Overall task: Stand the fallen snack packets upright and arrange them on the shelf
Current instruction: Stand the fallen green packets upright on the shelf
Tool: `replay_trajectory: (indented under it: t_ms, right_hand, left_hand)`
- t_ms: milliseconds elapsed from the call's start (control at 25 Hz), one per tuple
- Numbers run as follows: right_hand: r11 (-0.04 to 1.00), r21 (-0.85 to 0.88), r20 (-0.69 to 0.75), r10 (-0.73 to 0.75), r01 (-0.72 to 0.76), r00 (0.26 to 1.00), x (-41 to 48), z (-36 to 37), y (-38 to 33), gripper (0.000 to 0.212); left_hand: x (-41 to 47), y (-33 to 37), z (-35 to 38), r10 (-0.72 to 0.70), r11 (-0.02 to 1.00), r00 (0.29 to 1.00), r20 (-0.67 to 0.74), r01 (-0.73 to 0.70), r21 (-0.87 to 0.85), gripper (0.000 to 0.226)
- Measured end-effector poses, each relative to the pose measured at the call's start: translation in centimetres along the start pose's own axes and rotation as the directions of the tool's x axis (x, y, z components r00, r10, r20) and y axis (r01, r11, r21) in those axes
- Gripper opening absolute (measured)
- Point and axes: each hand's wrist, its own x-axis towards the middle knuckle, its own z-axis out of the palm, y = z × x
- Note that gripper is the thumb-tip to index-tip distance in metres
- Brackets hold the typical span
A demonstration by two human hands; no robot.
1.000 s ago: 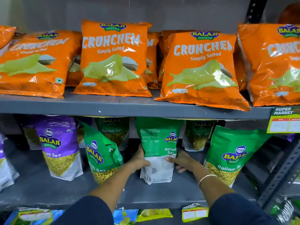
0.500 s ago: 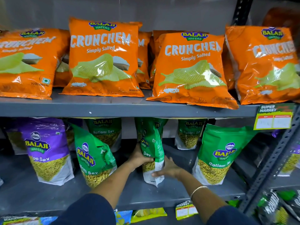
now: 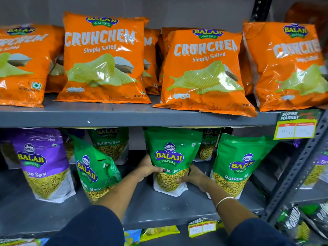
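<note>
A green Ratlami Sev packet [image 3: 170,157] stands upright on the grey lower shelf [image 3: 159,208], its front label facing me. My left hand [image 3: 148,167] grips its left side and my right hand [image 3: 193,176] grips its lower right side. Another green Ratlami Sev packet [image 3: 94,169] leans tilted to the left of my arm. A third green packet [image 3: 237,164] stands at the right. A purple Aloo Sev packet [image 3: 42,164] stands at the far left. More green packets [image 3: 110,142] stand behind, partly hidden.
Orange Crunchem chip bags [image 3: 103,57] line the upper shelf [image 3: 142,118]. A price tag [image 3: 296,125] hangs at its right end. A dark metal upright [image 3: 298,169] bounds the right side, with more packets beyond it. Packets and a tag [image 3: 202,227] show below.
The held green packet has been turned from its back side, through edge-on, to front label facing me. Both hands stayed on it. The camera shifted slightly right.
</note>
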Motion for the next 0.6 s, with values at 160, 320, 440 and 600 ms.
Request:
replay_trajectory:
  t_ms: [160, 320, 440, 600]
  right_hand:
    - [0.998, -0.059, -0.126, -0.022, 0.014, 0.992, 0.3, -1.0, 0.1, 0.072]
    - [0.994, -0.107, -0.140, -0.035, 0.020, 0.989, 0.2, -1.9, 0.4, 0.074]
    - [0.998, -0.062, -0.089, -0.007, 0.001, 0.996, 0.1, -1.7, 0.2, 0.081]
    - [0.999, 0.014, -0.005, 0.037, -0.037, 0.999, 0.1, -1.5, 0.3, 0.086]
  left_hand:
    - [0.0, 0.0, 2.3, 0.025, 1.000, 0.993, -0.115, -0.023, 0.016, 0.069]
    - [0.2, -0.1, 3.5, 0.023, 1.000, 0.989, -0.145, -0.024, -0.004, 0.066]
    - [0.3, -0.3, 3.0, 0.018, 0.999, 0.997, -0.076, -0.022, -0.045, 0.072]
    - [-0.3, -1.3, 2.5, 0.004, 0.995, 0.994, 0.112, 0.007, -0.097, 0.078]
